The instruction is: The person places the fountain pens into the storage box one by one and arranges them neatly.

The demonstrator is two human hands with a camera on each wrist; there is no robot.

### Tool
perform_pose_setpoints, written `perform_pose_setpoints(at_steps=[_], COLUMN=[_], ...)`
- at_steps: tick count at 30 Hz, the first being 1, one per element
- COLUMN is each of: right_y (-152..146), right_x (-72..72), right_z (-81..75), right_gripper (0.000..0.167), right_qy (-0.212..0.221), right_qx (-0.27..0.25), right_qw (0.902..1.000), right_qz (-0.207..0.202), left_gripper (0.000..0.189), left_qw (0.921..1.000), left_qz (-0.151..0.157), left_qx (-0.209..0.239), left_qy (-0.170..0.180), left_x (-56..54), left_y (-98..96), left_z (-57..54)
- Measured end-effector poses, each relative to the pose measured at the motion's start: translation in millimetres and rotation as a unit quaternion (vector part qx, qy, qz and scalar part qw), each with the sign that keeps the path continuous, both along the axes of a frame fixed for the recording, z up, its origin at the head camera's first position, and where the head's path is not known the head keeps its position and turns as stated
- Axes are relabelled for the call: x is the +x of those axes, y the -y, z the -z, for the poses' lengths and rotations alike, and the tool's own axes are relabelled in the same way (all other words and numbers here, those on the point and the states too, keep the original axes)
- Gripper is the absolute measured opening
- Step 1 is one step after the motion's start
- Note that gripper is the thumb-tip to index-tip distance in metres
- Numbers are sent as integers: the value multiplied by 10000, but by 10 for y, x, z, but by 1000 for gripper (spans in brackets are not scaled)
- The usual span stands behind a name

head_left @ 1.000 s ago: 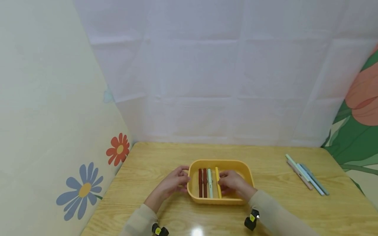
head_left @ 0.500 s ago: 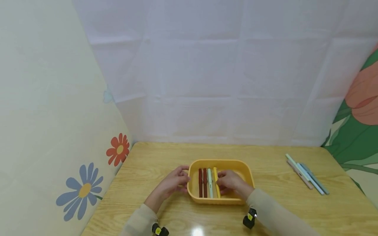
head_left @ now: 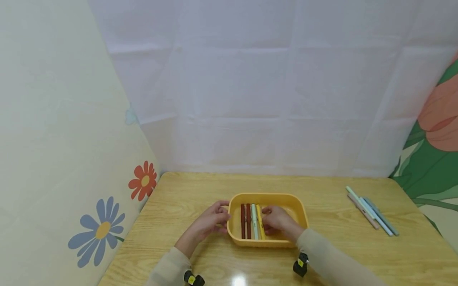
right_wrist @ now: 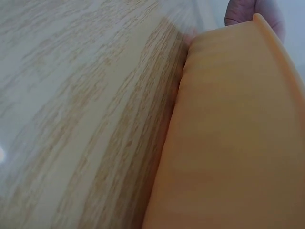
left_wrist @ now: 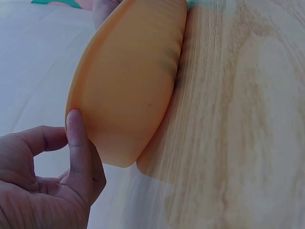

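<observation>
In the head view a yellow plastic basket (head_left: 286,244) stands on the table. My left hand (head_left: 211,219) pinches its left end at the rim; in the left wrist view the thumb (left_wrist: 76,125) lies against the outer wall. Inside the basket my right hand (head_left: 280,221) holds a yellow pen (head_left: 260,222) at its right side with the fingertips. That pen lies right beside a mint green pen (head_left: 255,224), tilted slightly from it. Two dark red pens (head_left: 245,221) lie parallel to the left of these. In the right wrist view, the basket wall hides my right fingers.
Several pens, among them a pinkish pen (head_left: 363,211) and a grey-blue pen (head_left: 384,220), lie in a loose bundle at the table's right. The wooden table (head_left: 329,254) meets a white cloth (head_left: 232,119) at the back. A flowered wall (head_left: 89,159) borders the left side.
My right hand has moved slightly left inside the basket, and the yellow pen has shifted left with it, up to the mint green pen. My left hand stays on the basket's end.
</observation>
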State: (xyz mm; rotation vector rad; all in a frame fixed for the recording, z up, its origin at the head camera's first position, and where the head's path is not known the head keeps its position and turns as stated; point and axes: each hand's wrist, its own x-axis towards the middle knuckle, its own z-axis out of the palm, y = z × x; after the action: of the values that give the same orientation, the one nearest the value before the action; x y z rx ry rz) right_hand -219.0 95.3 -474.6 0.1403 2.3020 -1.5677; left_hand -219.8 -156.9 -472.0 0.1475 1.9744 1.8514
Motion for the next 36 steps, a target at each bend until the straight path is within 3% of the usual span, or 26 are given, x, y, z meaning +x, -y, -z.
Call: perform_pose_setpoints(at_steps=[25, 36], right_y=[-38, -213], right_x=[-8, -5], right_z=[0, -162], right_gripper=[36, 41], right_qy=[-9, -332], right_qx=[-105, -54], right_qw=[9999, 9991], right_qz=[-34, -243], left_gripper=[60, 60], left_qw=[10000, 10000], left_qz=[8, -35], left_qx=[70, 19], left_qy=[26, 37], left_x=[-10, 4], left_y=[-11, -15], left_z=[4, 6])
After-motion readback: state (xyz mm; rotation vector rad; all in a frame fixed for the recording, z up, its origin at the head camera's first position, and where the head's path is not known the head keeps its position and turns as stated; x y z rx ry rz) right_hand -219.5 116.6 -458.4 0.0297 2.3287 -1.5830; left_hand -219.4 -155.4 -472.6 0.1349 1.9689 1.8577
